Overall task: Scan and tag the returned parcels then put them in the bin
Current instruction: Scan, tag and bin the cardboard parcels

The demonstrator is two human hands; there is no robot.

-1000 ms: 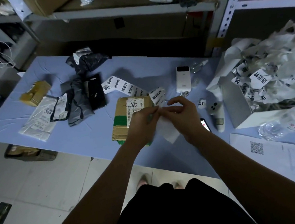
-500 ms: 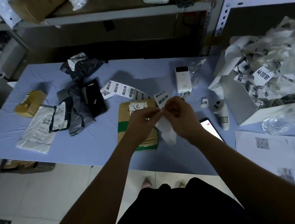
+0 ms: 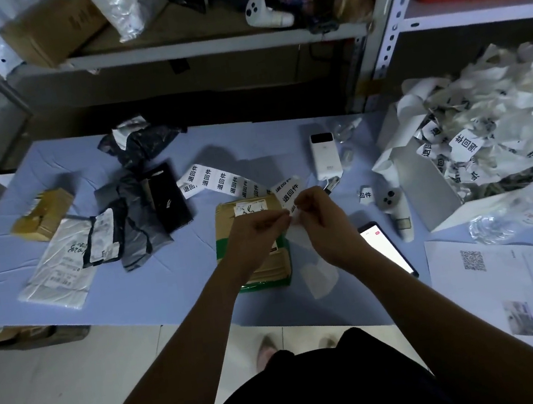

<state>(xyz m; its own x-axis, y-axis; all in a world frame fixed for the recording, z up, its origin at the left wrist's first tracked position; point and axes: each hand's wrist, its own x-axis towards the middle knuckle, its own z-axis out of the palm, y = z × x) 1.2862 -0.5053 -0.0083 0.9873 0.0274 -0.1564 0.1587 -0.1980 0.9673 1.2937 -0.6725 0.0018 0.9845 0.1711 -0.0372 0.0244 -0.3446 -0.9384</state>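
A brown cardboard parcel [image 3: 256, 265] with green tape lies on the blue table [image 3: 166, 277] in front of me. Above it, my left hand [image 3: 256, 234] and my right hand [image 3: 320, 220] both pinch a white label [image 3: 292, 198] at the end of a printed label strip [image 3: 218, 184]. A pale piece of backing paper [image 3: 299, 235] hangs below my right hand. More parcels lie to the left: a white bag [image 3: 58, 268], grey and black bags [image 3: 137, 216] and a small brown box [image 3: 42, 214]. A white handheld scanner [image 3: 394, 207] lies to the right.
A phone [image 3: 388, 248] with a lit screen lies by my right wrist. A white label printer [image 3: 325, 156] sits behind. A white box [image 3: 427, 186] at the right overflows with crumpled label backing. Printed sheets [image 3: 510, 287] lie at the near right. Shelving stands behind the table.
My hands have drawn a little apart while pinching the label, and the backing paper now hangs lower beneath my right hand. The camera has shifted slightly.
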